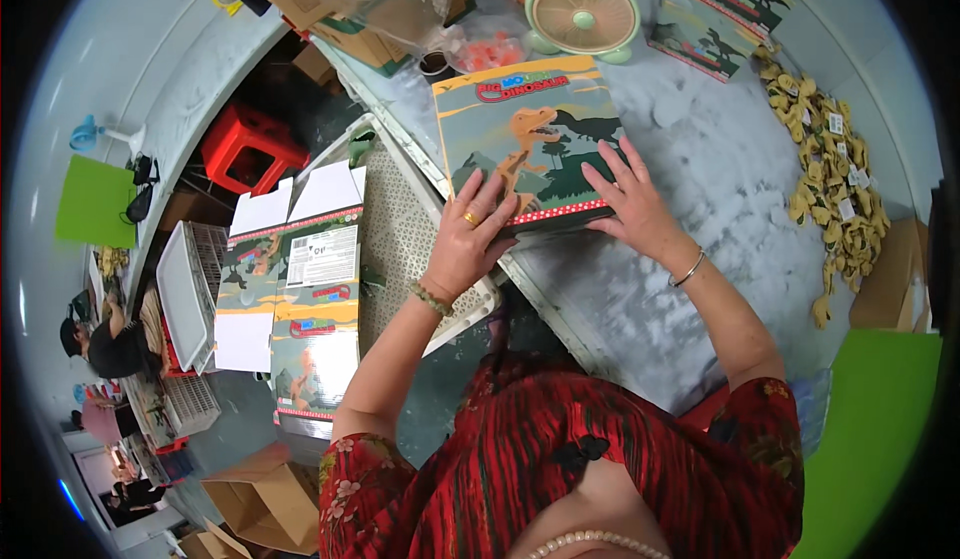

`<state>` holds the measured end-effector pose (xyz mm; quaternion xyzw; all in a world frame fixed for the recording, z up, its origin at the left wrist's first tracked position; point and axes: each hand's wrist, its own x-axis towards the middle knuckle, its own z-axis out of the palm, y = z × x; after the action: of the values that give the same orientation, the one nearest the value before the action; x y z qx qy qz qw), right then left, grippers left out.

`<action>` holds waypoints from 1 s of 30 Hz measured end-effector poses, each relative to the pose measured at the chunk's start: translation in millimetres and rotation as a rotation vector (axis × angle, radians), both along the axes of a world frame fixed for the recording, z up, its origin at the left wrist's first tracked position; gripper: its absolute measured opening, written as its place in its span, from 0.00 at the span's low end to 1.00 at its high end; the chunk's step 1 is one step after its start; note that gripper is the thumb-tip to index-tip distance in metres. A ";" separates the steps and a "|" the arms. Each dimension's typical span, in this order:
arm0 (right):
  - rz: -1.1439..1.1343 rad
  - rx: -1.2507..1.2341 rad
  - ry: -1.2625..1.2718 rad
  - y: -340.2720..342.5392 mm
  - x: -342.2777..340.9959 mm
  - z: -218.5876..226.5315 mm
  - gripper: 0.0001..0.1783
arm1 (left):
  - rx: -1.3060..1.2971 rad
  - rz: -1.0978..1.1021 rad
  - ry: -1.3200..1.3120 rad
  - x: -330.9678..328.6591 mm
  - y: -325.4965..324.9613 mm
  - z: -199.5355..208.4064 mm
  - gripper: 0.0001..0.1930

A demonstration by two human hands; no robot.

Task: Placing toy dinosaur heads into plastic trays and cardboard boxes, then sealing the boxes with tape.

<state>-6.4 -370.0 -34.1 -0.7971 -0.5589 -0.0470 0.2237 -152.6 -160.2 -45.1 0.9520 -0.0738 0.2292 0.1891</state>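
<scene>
A flat cardboard toy box (515, 144) with a printed dinosaur picture lies on the table in front of me. My left hand (468, 234) rests on its near left corner, fingers stretched over the top face and the thumb by the front edge. At the near right corner, my right hand (635, 209) has its fingers spread on the top, with the thumb along the front side. Both hands touch the box and look open rather than wrapped round it. An unfolded printed carton (318, 334) with white flaps lies to the left, over a perforated beige crate (400, 214).
A green fan (582, 19) stands at the table's far side, beside a bag of orange-red pieces (490, 54). More printed boxes (700, 39) lie at the far right, near a heap of yellow-green items (840, 179). A red stool (250, 154) stands left. Other people (120, 344) are farther left.
</scene>
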 end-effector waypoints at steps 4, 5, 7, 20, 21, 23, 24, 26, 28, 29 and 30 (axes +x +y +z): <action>-0.148 0.091 0.087 -12.4 -3.3 -6.3 0.37 | -0.031 0.442 -0.043 -20.6 -15.6 2.8 0.30; -0.156 0.085 0.083 -17.1 -2.8 -4.5 0.37 | -0.204 0.493 0.012 -20.5 -13.8 3.8 0.30; -0.298 0.033 0.394 -22.1 -7.3 8.2 0.34 | -0.235 0.438 0.054 -28.5 -10.8 7.3 0.28; -0.104 0.133 0.383 -32.2 11.8 34.3 0.24 | -0.751 0.269 0.193 -22.0 8.9 31.4 0.25; -0.114 0.155 0.371 -32.5 12.0 31.0 0.24 | -0.587 0.296 0.165 -19.5 5.7 37.1 0.25; -0.127 0.177 0.361 -34.1 11.9 26.9 0.23 | -0.504 0.338 0.220 -19.0 4.4 38.8 0.25; -0.136 0.195 0.375 -34.4 11.2 25.5 0.23 | -0.503 0.337 0.222 -19.9 6.0 37.5 0.25; -0.147 0.214 0.392 -34.5 9.5 25.1 0.22 | -0.761 0.304 0.280 -20.7 9.9 32.6 0.24; -0.133 0.246 0.400 -33.3 8.2 29.1 0.22 | -0.719 0.276 0.206 -17.4 12.8 33.0 0.23; -0.130 0.246 0.402 -32.2 8.1 29.1 0.22 | -0.642 0.295 0.178 -16.9 13.3 37.0 0.21; -0.127 0.256 0.351 -32.2 8.5 28.7 0.21 | -0.567 0.309 0.153 -15.9 12.0 42.5 0.20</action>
<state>2.1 -402.1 -5.4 -0.7919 -0.4496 0.0079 0.4132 -168.5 -148.2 -2.6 0.8759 0.1525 0.1945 0.4144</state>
